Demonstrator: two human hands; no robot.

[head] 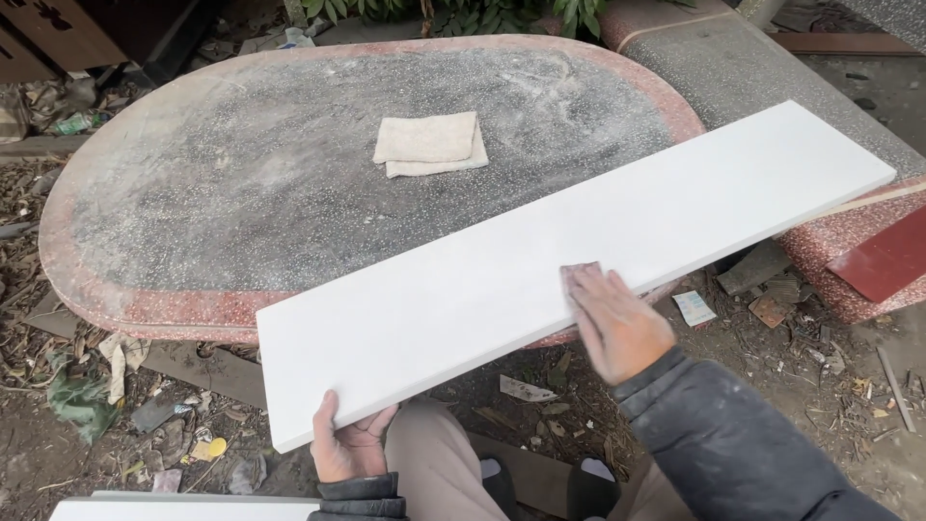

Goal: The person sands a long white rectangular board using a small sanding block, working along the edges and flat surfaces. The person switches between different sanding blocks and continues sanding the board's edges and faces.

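White board [579,256] lies slantwise across the near rim of the oval stone table [193,203], its far end running up toward 2 o'clock, its near end overhanging the table toward 7 o'clock, above the person's knees.

Left hand [349,446] at 6 o'clock: closed around the board's near corner from below, thumb up along the board's edge, fingers mostly hidden under the board.

Right hand [615,323] at 4 o'clock of the view: flat, palm down, fingers stretched out and pressing a small reddish-brown sheet of sandpaper [579,271] onto the board's top face near its near long edge. Hand slightly blurred.

Folded pale cloth [429,145] sits on the dusty tabletop at 12 o'clock, well apart from the board.

Red panel [887,260] rests at 3 o'clock. Another white board edge [183,507] shows at 7 o'clock, on the ground. Ground strewn with leaves and scraps.
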